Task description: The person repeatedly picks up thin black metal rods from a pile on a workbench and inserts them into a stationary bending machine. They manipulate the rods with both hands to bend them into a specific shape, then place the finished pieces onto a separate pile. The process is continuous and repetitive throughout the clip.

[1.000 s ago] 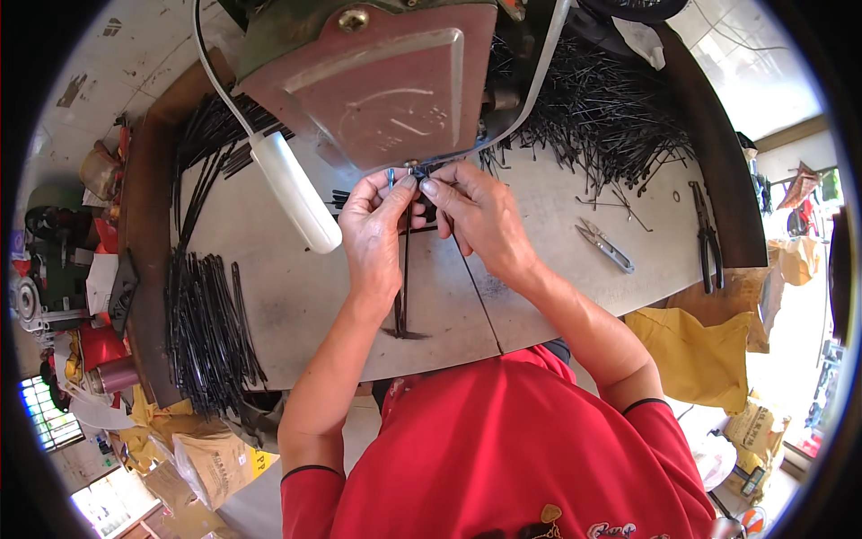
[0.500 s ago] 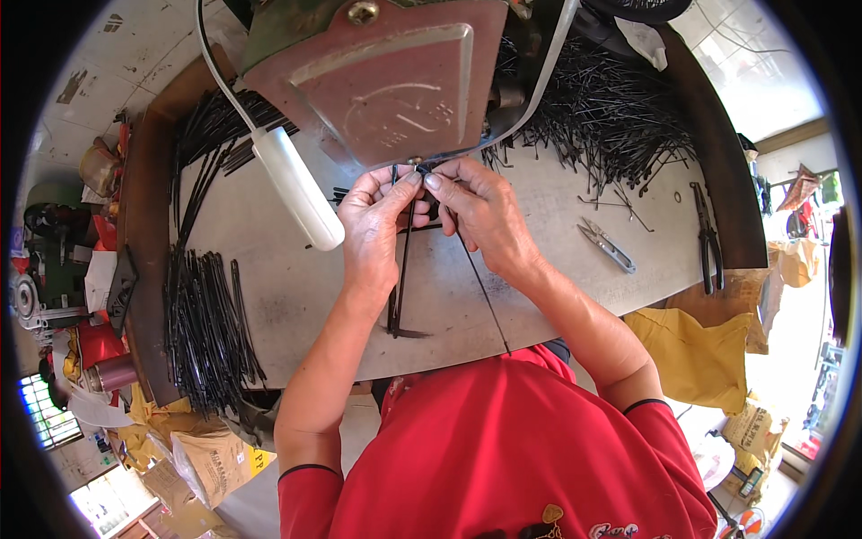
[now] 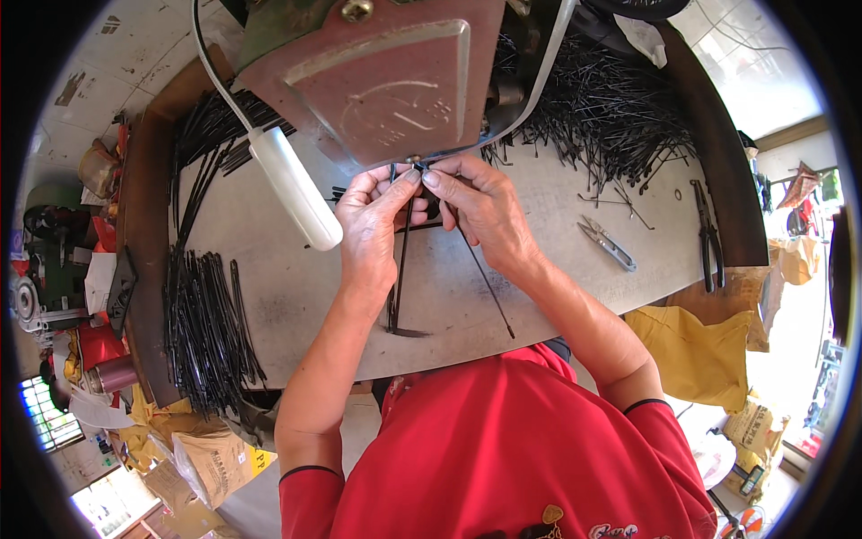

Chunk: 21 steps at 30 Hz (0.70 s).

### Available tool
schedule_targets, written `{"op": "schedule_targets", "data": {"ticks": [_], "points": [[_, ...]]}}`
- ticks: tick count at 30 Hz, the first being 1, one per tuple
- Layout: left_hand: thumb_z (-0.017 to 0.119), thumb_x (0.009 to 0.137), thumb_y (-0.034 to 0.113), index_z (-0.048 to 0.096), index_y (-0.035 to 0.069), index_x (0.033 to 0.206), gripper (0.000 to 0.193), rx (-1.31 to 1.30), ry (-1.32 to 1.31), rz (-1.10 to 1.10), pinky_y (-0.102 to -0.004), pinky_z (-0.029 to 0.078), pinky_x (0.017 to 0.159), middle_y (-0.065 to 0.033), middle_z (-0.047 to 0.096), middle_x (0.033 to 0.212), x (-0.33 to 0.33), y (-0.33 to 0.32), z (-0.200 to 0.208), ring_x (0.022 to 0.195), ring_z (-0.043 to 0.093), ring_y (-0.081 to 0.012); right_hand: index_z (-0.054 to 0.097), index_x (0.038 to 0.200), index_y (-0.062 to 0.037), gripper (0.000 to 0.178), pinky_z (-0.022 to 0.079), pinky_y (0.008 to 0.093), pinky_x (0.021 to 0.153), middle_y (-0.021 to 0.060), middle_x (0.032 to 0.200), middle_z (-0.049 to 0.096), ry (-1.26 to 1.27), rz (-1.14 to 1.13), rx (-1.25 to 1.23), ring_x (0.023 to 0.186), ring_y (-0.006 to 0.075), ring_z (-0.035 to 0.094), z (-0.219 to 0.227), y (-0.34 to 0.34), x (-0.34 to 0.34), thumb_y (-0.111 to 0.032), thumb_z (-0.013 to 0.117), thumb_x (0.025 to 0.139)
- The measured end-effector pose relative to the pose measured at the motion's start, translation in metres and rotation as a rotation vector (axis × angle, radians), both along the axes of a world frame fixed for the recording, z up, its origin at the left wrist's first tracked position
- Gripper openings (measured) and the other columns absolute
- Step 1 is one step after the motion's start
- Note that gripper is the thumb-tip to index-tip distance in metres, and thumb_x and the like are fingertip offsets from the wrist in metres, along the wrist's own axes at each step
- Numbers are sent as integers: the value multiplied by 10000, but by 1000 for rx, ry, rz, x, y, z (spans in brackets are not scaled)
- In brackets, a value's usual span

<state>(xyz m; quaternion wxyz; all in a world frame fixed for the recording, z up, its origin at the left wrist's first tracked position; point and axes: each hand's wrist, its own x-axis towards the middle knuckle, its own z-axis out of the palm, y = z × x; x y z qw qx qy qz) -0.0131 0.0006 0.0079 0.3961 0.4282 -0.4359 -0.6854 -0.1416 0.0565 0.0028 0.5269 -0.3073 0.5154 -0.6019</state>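
Observation:
Both hands meet fingertip to fingertip just under the front of a machine head (image 3: 386, 85), which has a worn reddish cover plate. My left hand (image 3: 370, 216) pinches thin black cords (image 3: 402, 269) that hang down toward the table's near edge. A single thin black cord (image 3: 485, 283) runs down from my right hand (image 3: 485, 211), whose thumb and index finger are closed on it. The cords' upper ends come together between the fingertips, where the fingers and the machine hide the exact contact.
A white lamp (image 3: 294, 189) hangs left of my left hand. Bundled black cords (image 3: 206, 328) lie at the left, and a tangled heap (image 3: 602, 108) fills the far right. Thread snips (image 3: 608, 244) and black-handled pliers (image 3: 708, 238) lie on the right side of the table (image 3: 557, 278).
The lower end of the cord in my right hand has swung slightly to the right and up. Both hands stay nearly in place under the machine head.

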Motion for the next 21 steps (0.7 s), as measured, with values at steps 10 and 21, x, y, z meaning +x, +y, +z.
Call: {"op": "schedule_targets", "data": {"ticks": [10, 21], "points": [[683, 844, 102, 622, 24, 972, 162, 46, 31, 13, -218, 513, 574, -34, 639, 791, 1, 0, -5, 635, 602, -92, 626, 937, 2, 173, 319, 203, 362, 37, 676, 593, -40, 36, 26, 493, 61, 492, 1, -3, -4, -164, 596, 900], [680, 842, 129, 626, 31, 923, 138, 55, -108, -23, -218, 489, 561, -38, 641, 765, -1, -7, 8, 597, 590, -95, 625, 905, 9, 191, 341, 218, 361, 32, 663, 593, 182, 141, 128, 484, 69, 514, 11, -7, -17, -178, 592, 883]]}}
